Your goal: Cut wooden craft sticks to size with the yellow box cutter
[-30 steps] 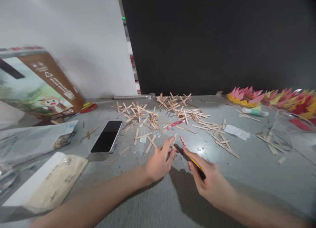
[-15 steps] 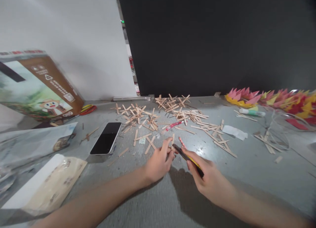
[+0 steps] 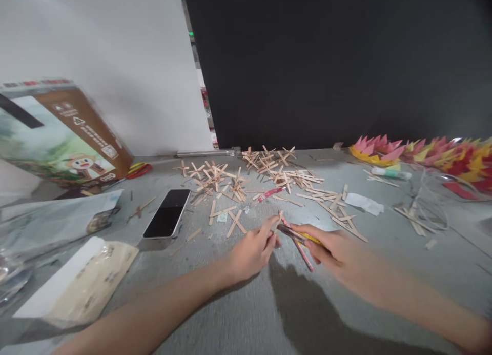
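In the middle of the grey table, my left hand (image 3: 251,253) is closed, pinching a small wooden craft stick (image 3: 279,221) between thumb and fingertips. My right hand (image 3: 336,250) grips a black and yellow utility knife (image 3: 292,234). The knife's front end points left and meets the fingertips of the left hand; its blade is too blurred to make out. A thin red patterned strip (image 3: 306,257) lies slanting beneath the knife. Just beyond the hands are two sticks joined as a cross (image 3: 236,223) and a pile of similar crosses (image 3: 213,178).
A phone (image 3: 167,214) lies to the left, near a tissue pack (image 3: 86,280) and a printed box (image 3: 88,139). Loose sticks (image 3: 338,206) and a white paper scrap (image 3: 364,204) are right of centre. Farther right are a glue stick (image 3: 391,174), a clear cable (image 3: 432,211) and folded paper pieces (image 3: 376,151).
My right hand has moved slightly right, and the knife has turned to a flatter angle. More of the red strip shows below it. The left hand has shifted slightly right with the stick.
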Action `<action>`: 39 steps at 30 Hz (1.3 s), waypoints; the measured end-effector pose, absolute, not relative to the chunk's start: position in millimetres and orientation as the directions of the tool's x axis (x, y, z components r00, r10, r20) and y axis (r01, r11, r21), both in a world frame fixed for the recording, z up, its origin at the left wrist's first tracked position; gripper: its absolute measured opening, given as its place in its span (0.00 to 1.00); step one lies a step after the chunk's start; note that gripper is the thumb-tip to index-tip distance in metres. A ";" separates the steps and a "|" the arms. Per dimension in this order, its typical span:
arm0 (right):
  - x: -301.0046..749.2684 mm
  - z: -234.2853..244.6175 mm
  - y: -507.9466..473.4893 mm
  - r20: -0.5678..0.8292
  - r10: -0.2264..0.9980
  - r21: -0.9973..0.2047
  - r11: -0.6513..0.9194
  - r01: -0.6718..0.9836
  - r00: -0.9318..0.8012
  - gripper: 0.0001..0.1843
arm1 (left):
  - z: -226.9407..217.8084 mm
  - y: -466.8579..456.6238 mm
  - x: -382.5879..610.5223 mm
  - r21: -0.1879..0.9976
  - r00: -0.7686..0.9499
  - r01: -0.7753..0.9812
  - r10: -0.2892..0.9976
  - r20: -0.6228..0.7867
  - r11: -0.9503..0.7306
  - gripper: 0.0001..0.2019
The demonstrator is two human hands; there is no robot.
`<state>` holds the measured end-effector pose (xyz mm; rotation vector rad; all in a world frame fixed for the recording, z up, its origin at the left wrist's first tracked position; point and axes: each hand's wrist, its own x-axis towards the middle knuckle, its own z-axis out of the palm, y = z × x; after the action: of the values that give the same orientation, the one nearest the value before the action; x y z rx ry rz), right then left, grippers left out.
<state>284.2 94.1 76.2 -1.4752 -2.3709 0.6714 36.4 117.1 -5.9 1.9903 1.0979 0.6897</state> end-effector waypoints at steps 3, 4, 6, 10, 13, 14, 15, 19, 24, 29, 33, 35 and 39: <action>290.7 81.9 93.8 -0.100 0.891 -0.505 0.337 0.795 -0.442 0.24 | -6.9 115.7 36.2 0.795 0.512 0.456 0.849 0.133 -0.400 0.25; 290.8 83.4 93.5 -0.102 0.894 -0.508 0.331 0.796 -0.437 0.24 | -7.1 115.7 36.1 0.790 0.513 0.460 0.847 0.136 -0.406 0.26; 287.6 85.7 92.2 -0.101 0.895 -0.524 0.324 0.788 -0.435 0.24 | -7.4 116.3 35.7 0.790 0.502 0.466 0.854 0.135 -0.399 0.29; 274.9 88.9 87.5 -0.068 0.902 -0.559 0.319 0.765 -0.426 0.24 | -8.4 119.1 35.3 0.845 0.470 0.383 0.866 0.171 -0.374 0.31; 268.7 90.4 83.7 -0.036 0.911 -0.542 0.328 0.773 -0.412 0.23 | -8.4 120.2 36.0 0.870 0.457 0.351 0.875 0.163 -0.346 0.31; 267.6 90.3 82.3 -0.029 0.915 -0.531 0.327 0.782 -0.402 0.23 | -8.6 120.2 36.4 0.875 0.457 0.348 0.876 0.154 -0.336 0.31; 266.7 89.6 80.8 -0.022 0.920 -0.521 0.324 0.790 -0.391 0.24 | -9.0 120.1 36.9 0.880 0.458 0.342 0.876 0.149 -0.329 0.31; 264.5 83.0 73.6 0.027 0.918 -0.518 0.352 0.779 -0.397 0.25 | -13.0 119.6 38.2 0.903 0.447 0.292 0.879 0.164 -0.316 0.31; 266.7 78.3 68.0 0.065 0.907 -0.524 0.385 0.760 -0.415 0.25 | -17.4 118.9 36.4 0.916 0.452 0.244 0.873 0.184 -0.319 0.33; 279.3 83.9 65.3 0.063 0.894 -0.463 0.421 0.780 -0.445 0.26 | -18.0 115.6 33.9 0.752 0.528 0.361 0.786 0.323 -0.551 0.33; 285.8 87.2 62.8 0.065 0.886 -0.417 0.441 0.795 -0.458 0.28 | -15.5 113.0 35.6 0.730 0.538 0.376 0.776 0.330 -0.571 0.34; 284.8 87.5 61.3 0.068 0.883 -0.423 0.446 0.788 -0.464 0.29 | -14.5 113.1 36.3 0.744 0.521 0.386 0.794 0.312 -0.546 0.35; 278.2 85.7 59.2 0.090 0.871 -0.452 0.467 0.760 -0.482 0.31 | -15.7 114.6 35.0 0.761 0.504 0.378 0.807 0.308 -0.527 0.36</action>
<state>278.2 59.2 85.7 -1.3869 -2.4117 0.5110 35.0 114.6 -15.7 2.1212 0.9661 0.8839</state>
